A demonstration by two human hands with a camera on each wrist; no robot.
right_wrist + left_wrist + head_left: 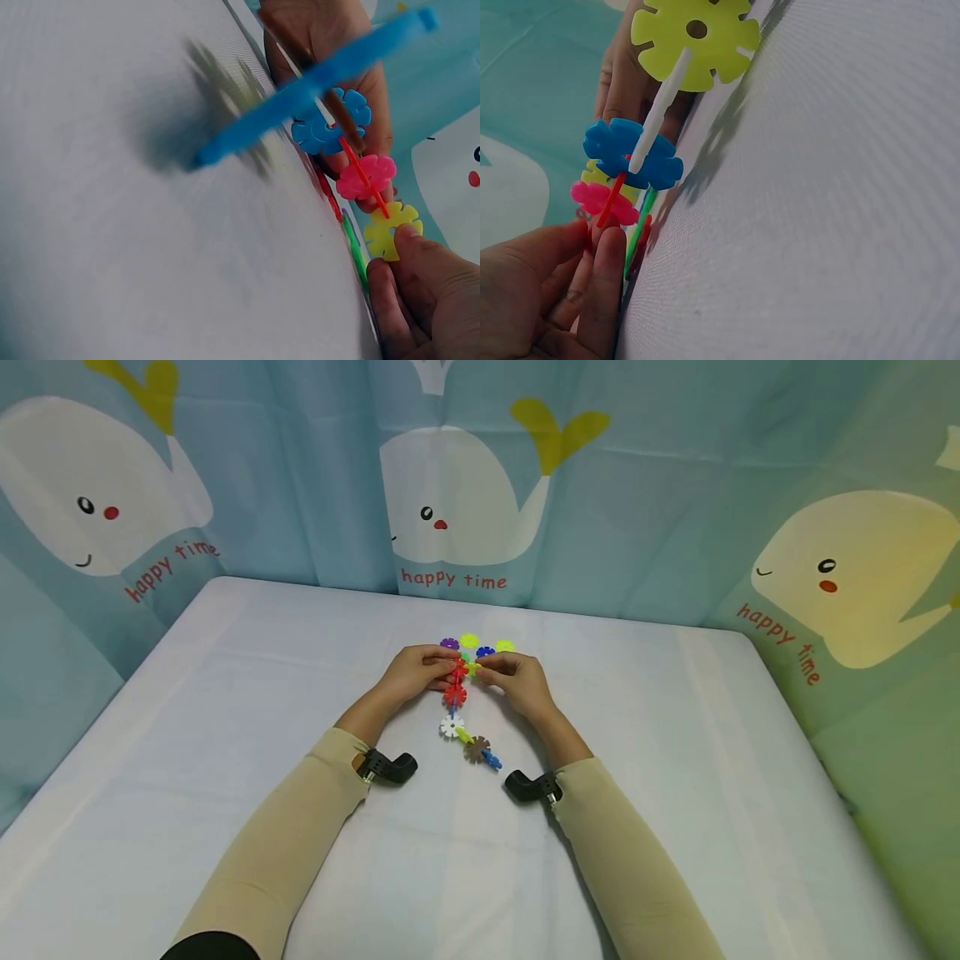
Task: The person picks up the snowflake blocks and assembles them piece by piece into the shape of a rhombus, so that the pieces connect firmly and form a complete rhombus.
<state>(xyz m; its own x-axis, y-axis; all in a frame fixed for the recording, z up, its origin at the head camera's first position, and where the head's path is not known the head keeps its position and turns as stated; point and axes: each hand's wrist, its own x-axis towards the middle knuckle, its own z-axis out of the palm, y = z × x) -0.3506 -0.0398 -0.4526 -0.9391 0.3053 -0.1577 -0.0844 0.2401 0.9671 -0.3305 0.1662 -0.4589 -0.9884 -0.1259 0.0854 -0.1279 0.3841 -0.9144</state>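
Observation:
My left hand (420, 672) pinches a pink notched snowflake disc (604, 202), thumb and fingertips at its edge. Opposite it, my right hand (519, 683) pinches a yellow snowflake disc (386, 232) between thumb and finger, right beside the pink one. From the pink disc a chain of interlocked discs runs toward me: a red disc (454, 696), a blue disc (331, 124), a white disc (452, 727), a yellow-green disc (696, 41), a brown disc (477, 749) and a blue end disc (492, 761). Fingers partly cover the joint between the hands.
Loose discs lie just beyond my hands on the white-covered table (645, 760): a purple disc (449, 644), a yellow disc (468, 640), a dark blue disc (485, 652) and another yellow disc (506, 646). A whale-printed curtain (330, 485) encloses the table's back and sides.

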